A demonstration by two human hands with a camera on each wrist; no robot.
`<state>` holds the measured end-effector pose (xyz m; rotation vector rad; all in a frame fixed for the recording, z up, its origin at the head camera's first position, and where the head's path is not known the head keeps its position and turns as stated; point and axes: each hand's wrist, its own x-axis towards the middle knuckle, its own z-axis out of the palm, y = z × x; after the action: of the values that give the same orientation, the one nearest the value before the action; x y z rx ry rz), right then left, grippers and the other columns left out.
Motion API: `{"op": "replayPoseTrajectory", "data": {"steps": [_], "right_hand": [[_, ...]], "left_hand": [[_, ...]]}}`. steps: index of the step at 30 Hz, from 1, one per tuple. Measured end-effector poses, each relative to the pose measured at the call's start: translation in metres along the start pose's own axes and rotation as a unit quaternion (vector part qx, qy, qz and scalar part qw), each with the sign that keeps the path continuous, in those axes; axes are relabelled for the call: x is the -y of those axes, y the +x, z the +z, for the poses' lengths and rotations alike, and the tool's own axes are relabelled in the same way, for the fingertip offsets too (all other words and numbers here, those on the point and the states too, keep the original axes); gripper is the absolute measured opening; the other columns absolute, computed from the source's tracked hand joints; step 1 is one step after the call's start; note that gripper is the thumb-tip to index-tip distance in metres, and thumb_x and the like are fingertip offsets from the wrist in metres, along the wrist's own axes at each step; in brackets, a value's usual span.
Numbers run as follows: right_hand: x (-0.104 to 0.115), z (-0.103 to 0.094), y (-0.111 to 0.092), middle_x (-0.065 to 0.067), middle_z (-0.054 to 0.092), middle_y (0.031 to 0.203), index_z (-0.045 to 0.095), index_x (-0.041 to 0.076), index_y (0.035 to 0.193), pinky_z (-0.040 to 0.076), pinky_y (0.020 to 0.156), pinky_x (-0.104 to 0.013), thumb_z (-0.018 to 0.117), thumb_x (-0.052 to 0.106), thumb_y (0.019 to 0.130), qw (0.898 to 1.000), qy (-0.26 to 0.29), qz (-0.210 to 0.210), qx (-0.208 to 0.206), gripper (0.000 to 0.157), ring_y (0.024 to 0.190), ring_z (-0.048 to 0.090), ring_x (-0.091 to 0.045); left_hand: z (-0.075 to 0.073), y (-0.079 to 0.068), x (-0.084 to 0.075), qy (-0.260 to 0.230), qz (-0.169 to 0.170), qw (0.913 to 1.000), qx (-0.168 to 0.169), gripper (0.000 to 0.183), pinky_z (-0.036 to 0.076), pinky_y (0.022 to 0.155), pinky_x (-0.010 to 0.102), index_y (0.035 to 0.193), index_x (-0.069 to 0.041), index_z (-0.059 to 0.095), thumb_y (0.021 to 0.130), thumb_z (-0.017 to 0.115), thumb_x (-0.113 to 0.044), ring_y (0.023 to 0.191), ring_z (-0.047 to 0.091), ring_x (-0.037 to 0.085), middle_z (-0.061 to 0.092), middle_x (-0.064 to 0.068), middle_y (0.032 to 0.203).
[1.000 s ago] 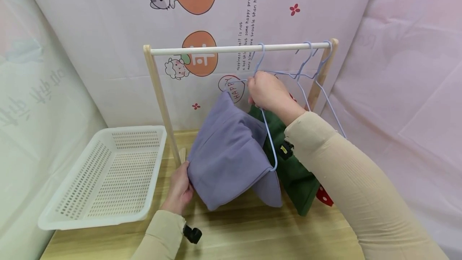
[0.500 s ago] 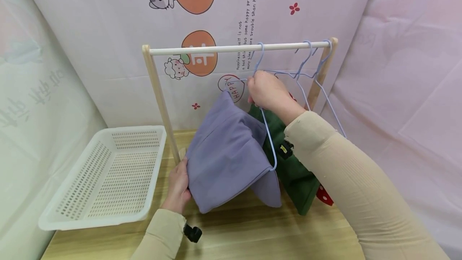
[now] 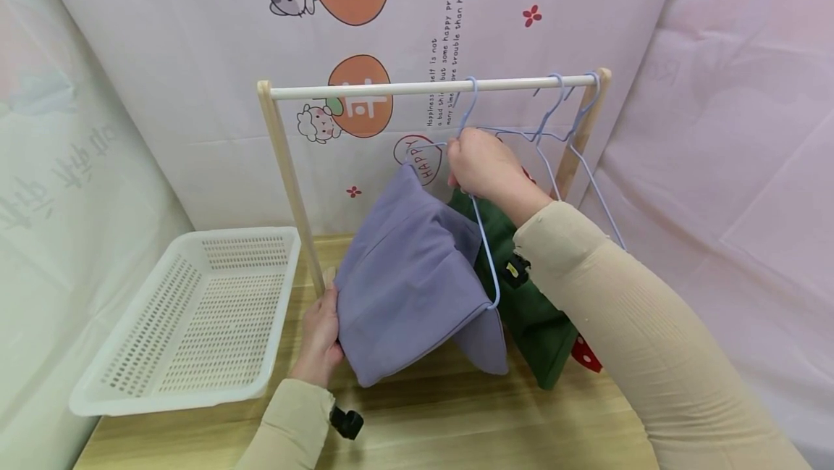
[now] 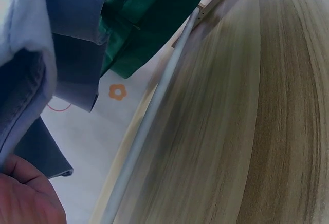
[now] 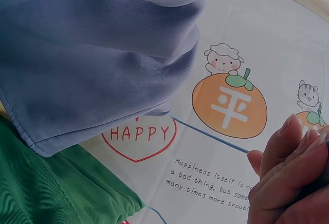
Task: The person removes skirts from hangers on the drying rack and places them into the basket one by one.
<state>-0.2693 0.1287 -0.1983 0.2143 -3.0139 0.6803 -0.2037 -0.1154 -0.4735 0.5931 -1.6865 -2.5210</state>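
In the head view a grey-purple cloth garment [image 3: 404,282] drapes over a blue wire hanger [image 3: 485,253], whose hook sits on the white rail [image 3: 365,89]. My right hand [image 3: 485,162] grips that hanger just below its hook. My left hand [image 3: 321,332] pinches the garment's left edge, low beside the rack's left post; in the left wrist view the thumb lies against the cloth [image 4: 31,44]. Behind it hangs a green garment [image 3: 544,340], also seen in the right wrist view below the purple cloth [image 5: 92,80]. The far sides of the fingers are hidden.
Two more blue hangers [image 3: 546,119] hang at the rail's right end. A white slotted basket [image 3: 280,325] stands left of the rack on the wooden table [image 3: 417,434]. A red dotted cloth [image 3: 586,354] peeks out behind the green one. Printed sheets surround the table.
My left hand has shifted slightly up and left, drawing the purple garment's lower left edge with it. The right hand stays in place on the hanger.
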Motion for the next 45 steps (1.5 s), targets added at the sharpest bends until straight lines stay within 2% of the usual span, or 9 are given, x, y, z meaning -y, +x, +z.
{"op": "replayPoseTrajectory", "data": {"steps": [9,17,29,45], "right_hand": [[0.000,0.000,0.000,-0.007,0.071,0.087,0.056,0.007,0.101,0.049,0.065,-0.037,0.023,0.033,0.114,1.000,0.000,0.001,-0.002,0.044,0.063,0.060,-0.021],[-0.001,-0.001,0.001,-0.008,0.076,0.085,0.060,0.007,0.098,0.049,0.070,-0.038,0.024,0.029,0.112,1.000,-0.013,-0.005,-0.014,0.045,0.065,0.063,-0.021],[0.000,-0.001,0.001,-0.006,0.074,0.085,0.057,0.007,0.099,0.049,0.069,-0.038,0.024,0.030,0.112,1.000,-0.007,0.002,-0.008,0.043,0.065,0.063,-0.021],[0.001,-0.001,0.001,-0.006,0.073,0.087,0.057,0.007,0.102,0.050,0.068,-0.037,0.025,0.029,0.112,1.000,-0.003,-0.001,-0.009,0.041,0.065,0.063,-0.021]], "left_hand": [[-0.003,-0.004,-0.004,0.012,-0.013,0.9998,0.010,0.064,0.054,0.082,0.026,0.142,0.002,0.053,0.107,0.052,-0.052,0.092,0.062,0.012,0.062,0.000,0.105],[-0.006,-0.005,-0.005,0.001,-0.002,0.9999,0.010,0.054,0.056,0.081,0.026,0.136,0.001,0.057,0.110,0.049,-0.046,0.089,0.065,0.011,0.065,-0.002,0.100],[-0.009,-0.006,-0.005,0.012,-0.007,0.9999,0.009,0.059,0.054,0.083,0.024,0.142,0.002,0.053,0.109,0.049,-0.046,0.093,0.063,0.010,0.063,-0.001,0.107],[-0.011,-0.004,0.001,-0.001,0.000,0.9999,0.012,0.057,0.056,0.082,0.025,0.140,0.004,0.054,0.110,0.049,-0.044,0.091,0.064,0.010,0.064,-0.002,0.103]]}}
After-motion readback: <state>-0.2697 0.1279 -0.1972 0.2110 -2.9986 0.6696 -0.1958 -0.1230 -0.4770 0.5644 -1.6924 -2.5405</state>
